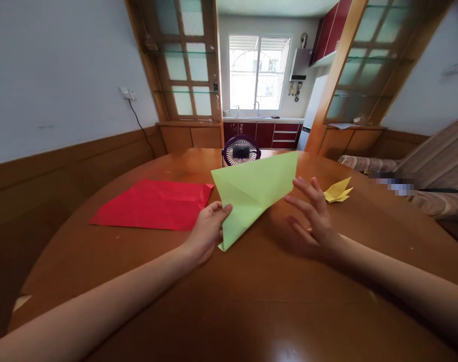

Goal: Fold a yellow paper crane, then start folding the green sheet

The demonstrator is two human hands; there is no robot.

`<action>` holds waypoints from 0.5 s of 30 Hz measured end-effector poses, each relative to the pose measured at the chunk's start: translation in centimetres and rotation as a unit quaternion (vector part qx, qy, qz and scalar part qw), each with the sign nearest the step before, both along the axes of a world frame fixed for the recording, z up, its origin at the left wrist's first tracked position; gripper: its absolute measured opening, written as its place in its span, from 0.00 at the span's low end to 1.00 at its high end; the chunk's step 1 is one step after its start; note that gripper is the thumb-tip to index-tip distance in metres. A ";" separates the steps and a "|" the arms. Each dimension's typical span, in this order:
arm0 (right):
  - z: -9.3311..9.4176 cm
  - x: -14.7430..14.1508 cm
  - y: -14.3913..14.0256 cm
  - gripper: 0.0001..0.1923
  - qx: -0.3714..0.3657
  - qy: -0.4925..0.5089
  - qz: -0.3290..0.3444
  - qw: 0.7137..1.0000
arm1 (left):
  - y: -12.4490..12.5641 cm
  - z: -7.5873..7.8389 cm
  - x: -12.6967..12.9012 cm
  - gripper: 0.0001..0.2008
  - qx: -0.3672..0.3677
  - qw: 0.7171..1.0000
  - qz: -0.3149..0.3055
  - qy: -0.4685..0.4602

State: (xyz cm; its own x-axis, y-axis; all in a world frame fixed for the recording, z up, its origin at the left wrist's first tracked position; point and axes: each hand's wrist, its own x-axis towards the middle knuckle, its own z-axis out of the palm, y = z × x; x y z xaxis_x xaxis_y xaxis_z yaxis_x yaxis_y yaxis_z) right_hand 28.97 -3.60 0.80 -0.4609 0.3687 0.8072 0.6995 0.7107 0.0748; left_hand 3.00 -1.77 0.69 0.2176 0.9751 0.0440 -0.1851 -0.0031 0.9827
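Observation:
A light green sheet of paper [257,188] with creases across it is held up over the table, tilted. My left hand [209,229] pinches its left edge, thumb in front and the fingers partly hidden behind. Beside the sheet's right edge is my right hand [313,216], its fingers spread and slightly bent; the fingertips are close to the paper, and whether they touch it I cannot tell. A creased red sheet of paper [153,205] lies flat to the left. On the right, past my right hand, rests a small folded yellow paper figure [339,192] with pointed tips.
The round brown wooden table [251,311] fills the foreground. A small purple fan [241,151] stands at its far edge, behind the green sheet. To the right is a striped sofa [436,161]. A black cord [141,123] hangs from the wall socket at left.

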 end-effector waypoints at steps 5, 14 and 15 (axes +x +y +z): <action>-0.4 -0.6 0.2 0.28 -0.084 -0.078 0.043 0.992 | -0.5 0.7 0.2 0.04 -0.085 0.994 -0.011 -0.069; -1.7 -0.5 1.1 0.24 -0.294 -0.063 0.023 0.954 | 0.5 0.2 -0.2 0.24 -0.077 0.992 0.098 0.006; -1.9 -0.4 1.3 0.23 -0.311 -0.053 0.016 0.949 | 0.7 0.0 -0.4 0.30 -0.049 0.994 0.099 0.019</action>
State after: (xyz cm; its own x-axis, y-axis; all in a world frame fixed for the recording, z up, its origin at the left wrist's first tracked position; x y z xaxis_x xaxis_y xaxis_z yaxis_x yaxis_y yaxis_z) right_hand 28.59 -2.33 -1.07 -0.5460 0.7428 0.3874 0.6887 0.6613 -0.2973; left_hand 2.56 -1.10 0.73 0.0214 0.9980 -0.0586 -0.1538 0.0612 0.9862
